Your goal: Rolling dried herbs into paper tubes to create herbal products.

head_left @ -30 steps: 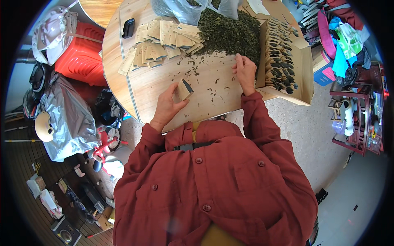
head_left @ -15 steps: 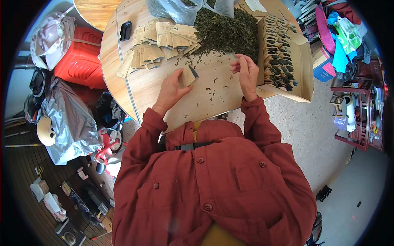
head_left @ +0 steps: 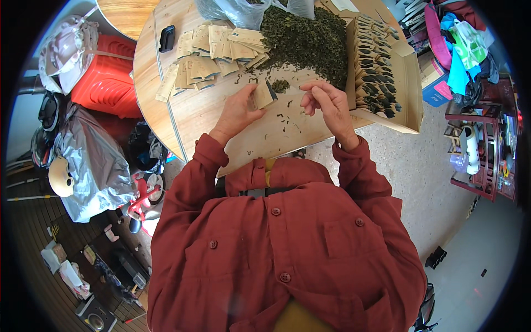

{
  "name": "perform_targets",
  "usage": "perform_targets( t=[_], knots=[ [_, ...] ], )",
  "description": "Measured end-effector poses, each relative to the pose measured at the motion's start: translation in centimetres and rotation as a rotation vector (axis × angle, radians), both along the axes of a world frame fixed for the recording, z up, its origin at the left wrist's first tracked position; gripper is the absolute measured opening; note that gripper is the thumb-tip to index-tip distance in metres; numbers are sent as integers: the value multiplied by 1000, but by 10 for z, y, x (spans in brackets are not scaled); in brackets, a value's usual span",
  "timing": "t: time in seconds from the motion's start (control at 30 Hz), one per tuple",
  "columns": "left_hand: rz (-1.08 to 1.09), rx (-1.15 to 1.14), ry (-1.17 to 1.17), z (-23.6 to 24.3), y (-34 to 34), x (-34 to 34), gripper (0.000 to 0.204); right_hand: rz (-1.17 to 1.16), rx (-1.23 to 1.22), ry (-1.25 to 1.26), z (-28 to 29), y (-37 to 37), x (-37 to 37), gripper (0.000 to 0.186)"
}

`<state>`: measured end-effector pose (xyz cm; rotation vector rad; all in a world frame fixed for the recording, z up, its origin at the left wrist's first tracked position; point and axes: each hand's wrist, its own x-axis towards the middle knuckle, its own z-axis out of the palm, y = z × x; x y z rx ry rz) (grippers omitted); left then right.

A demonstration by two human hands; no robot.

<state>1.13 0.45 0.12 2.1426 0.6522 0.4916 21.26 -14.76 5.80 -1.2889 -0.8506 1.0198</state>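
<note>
My left hand [head_left: 239,112] is closed round a small kraft-paper packet [head_left: 264,95], its dark mouth tilted toward the right. Opposite it, my right hand [head_left: 327,105] pinches what looks like a clear scoop, hard to see against the tabletop. A clump of dried leaves [head_left: 280,86] sits at the scoop's far end, close to the packet's mouth. Behind both hands lies a big heap of dark green dried leaves [head_left: 304,41]. Flat paper packets [head_left: 221,47] are piled at the heap's left. To its right, a cardboard box [head_left: 408,91] holds rows of filled packets [head_left: 373,66].
The wooden table [head_left: 243,149] is sprinkled with leaf bits. A clear plastic bag [head_left: 238,14] rests at the back, and a black case [head_left: 167,39] lies at the left. A red plastic stool [head_left: 108,77] stands beyond the left edge; a dark red shelf [head_left: 481,149] is at the far right.
My right hand has swung left from the heap, bringing a clump of leaves close to the packet. My left hand has shifted slightly right with the packet.
</note>
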Motion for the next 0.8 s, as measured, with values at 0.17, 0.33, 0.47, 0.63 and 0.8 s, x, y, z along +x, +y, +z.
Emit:
perform_targets(
  t=[0.17, 0.33, 0.47, 0.63, 0.8],
  knots=[
    [-13, 18, 9, 7, -3, -1, 53, 74, -26, -71, -2, 0, 2, 27],
    [-24, 20, 42, 3, -6, -3, 55, 190, -114, -393, 4, 8, 1, 24],
    [-58, 63, 79, 3, -9, 0, 56, 273, 28, -811, 8, 23, -11, 20],
    [-3, 60, 55, 2, -12, -4, 56, 256, 94, -1089, 24, 26, -18, 15],
    [22, 90, 10, -2, -14, -3, 55, 259, 260, -1175, 21, 24, -23, 14]
  ],
)
